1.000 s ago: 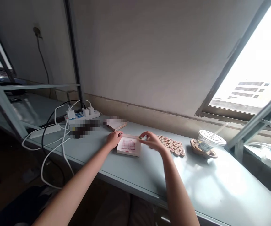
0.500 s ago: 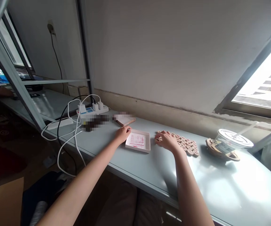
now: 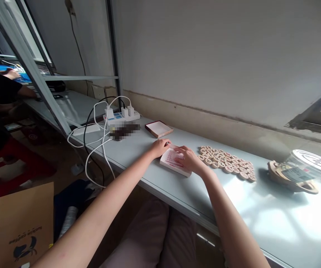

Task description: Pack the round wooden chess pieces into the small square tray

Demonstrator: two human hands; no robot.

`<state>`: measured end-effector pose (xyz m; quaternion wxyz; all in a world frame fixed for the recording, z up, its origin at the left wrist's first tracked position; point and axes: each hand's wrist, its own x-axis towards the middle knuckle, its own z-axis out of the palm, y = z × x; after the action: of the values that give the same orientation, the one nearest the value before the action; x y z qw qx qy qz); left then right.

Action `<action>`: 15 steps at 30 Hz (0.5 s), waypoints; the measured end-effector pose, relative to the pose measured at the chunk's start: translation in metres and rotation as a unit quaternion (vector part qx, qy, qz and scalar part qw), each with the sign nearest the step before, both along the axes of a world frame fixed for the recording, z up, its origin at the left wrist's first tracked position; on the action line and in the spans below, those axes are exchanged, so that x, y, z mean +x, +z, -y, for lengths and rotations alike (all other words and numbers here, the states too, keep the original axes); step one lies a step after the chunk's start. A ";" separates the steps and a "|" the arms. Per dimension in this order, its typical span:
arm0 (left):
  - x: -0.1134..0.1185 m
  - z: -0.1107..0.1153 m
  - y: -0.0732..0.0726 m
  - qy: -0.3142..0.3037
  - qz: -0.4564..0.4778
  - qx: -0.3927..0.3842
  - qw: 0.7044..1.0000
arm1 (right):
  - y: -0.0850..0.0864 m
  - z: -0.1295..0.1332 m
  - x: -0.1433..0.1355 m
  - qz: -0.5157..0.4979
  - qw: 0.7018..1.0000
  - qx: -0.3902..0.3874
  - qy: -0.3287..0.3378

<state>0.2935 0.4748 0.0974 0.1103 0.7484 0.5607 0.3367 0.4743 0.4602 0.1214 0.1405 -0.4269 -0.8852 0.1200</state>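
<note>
A shallow white cardboard box (image 3: 171,163) lies on the table with a red grid of lines on the paper in its bottom. My left hand (image 3: 159,148) is at its far left corner, fingers curled round the rim. Over the box reaches my right hand (image 3: 189,160), fingers spread and stretched across the inside and the far edge; whether anything small is under them is hidden. To the right, round wooden Chinese chess pieces (image 3: 227,163) with red and black characters lie packed in rows. Behind my left hand sits a second shallow box part (image 3: 159,129), open side up.
A power strip (image 3: 122,117) with plugs and looping white cables (image 3: 103,145) is at the left. A lidded plastic cup (image 3: 297,171) lies in a woven bowl (image 3: 307,187) at the right. Metal shelf posts (image 3: 41,83) rise at left, with another person's arm (image 3: 28,91) beyond.
My right hand has moved left from the chess pieces onto the box, uncovering the pieces. The box is turned somewhat. The camera has tilted down and left.
</note>
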 end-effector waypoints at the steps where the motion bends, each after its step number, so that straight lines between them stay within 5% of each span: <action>1: 0.000 0.000 0.000 -0.001 0.001 0.001 1.000 | 0.001 0.000 0.001 0.000 1.000 -0.004 0.000; 10: 0.002 0.005 0.006 0.009 0.000 -0.016 1.000 | 0.006 0.002 -0.001 -0.003 0.999 -0.031 -0.012; 15: 0.001 0.006 0.008 0.014 -0.007 -0.030 0.999 | 0.029 0.004 0.015 -0.115 0.992 -0.047 -0.008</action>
<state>0.2950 0.4689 0.1051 0.1239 0.7394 0.5816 0.3158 0.4897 0.4564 0.1501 0.2218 -0.4231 -0.8535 0.2083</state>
